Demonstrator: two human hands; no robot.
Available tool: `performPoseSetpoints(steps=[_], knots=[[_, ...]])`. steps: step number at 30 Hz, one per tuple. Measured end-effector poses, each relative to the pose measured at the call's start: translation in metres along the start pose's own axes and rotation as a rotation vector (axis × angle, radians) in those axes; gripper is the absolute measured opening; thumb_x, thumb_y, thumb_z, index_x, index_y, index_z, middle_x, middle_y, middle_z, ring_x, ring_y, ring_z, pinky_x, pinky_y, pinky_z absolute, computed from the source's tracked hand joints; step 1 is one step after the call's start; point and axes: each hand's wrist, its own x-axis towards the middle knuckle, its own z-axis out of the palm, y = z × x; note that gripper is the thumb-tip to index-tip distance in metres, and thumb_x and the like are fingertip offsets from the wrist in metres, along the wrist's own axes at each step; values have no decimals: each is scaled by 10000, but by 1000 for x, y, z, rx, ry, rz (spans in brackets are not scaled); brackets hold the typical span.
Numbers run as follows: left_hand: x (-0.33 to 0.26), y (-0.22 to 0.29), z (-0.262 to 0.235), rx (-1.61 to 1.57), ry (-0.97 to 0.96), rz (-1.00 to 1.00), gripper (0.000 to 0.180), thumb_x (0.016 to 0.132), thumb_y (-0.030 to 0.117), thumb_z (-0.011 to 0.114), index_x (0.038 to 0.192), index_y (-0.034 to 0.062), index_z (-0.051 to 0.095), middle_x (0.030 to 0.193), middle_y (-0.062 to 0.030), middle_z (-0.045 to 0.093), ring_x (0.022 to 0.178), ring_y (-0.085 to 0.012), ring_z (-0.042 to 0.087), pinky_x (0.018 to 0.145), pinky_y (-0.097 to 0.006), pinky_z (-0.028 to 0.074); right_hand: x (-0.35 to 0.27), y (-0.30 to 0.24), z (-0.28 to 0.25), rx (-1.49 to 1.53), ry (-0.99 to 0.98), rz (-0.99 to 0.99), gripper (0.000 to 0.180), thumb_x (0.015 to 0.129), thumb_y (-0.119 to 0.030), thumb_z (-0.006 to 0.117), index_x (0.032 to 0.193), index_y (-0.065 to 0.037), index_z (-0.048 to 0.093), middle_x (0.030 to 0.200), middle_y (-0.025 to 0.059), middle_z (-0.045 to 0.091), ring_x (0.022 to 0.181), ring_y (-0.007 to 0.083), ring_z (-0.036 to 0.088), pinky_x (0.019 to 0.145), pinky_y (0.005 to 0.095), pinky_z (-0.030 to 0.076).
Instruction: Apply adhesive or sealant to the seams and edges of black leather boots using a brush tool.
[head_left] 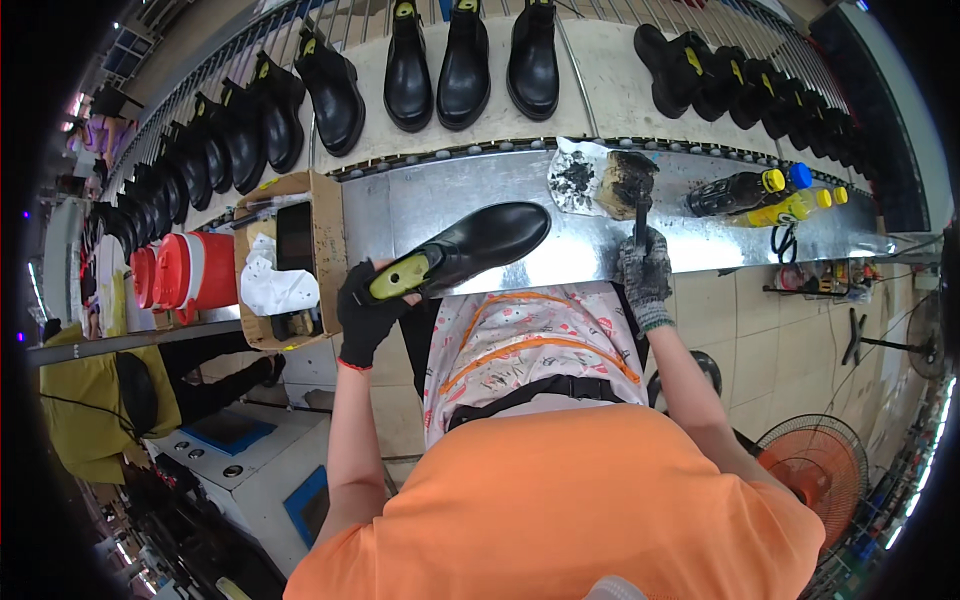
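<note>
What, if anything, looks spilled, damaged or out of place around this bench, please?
The white sheet on the metal bench, beyond the right hand, carries black smears that stand out against its pale surface; they may be working stains. The gloves also mismatch: black on the left hand, grey on the right.

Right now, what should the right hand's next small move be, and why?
Probably draw the slim dark tool from the black-smeared brown pad and carry it left toward the shiny black boot: the grey-gloved right hand holds the tool at that pad, while the black-gloved left hand holds the boot by its open top.
</note>
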Motion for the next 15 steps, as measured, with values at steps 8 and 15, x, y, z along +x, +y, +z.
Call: performPoseSetpoints(steps=[8, 15], knots=[[72, 75, 14, -377, 10, -109, 336, 637, 38, 765, 950, 9, 646, 893, -50, 662, 797, -127, 610, 740, -265, 484, 9, 22, 5, -484, 83, -239, 276, 764, -182, 668, 952, -20, 549, 793, 112, 619, 696, 228, 596, 649, 353, 497], [204, 130, 91, -521, 89, 54, 382, 662, 84, 776, 1011, -1, 646, 900, -61, 664, 822, -126, 599, 741, -251, 464, 8, 32, 4, -344, 2, -83, 344, 701, -209, 734, 950, -45, 562, 802, 100, 612, 720, 227, 594, 667, 348, 484]])
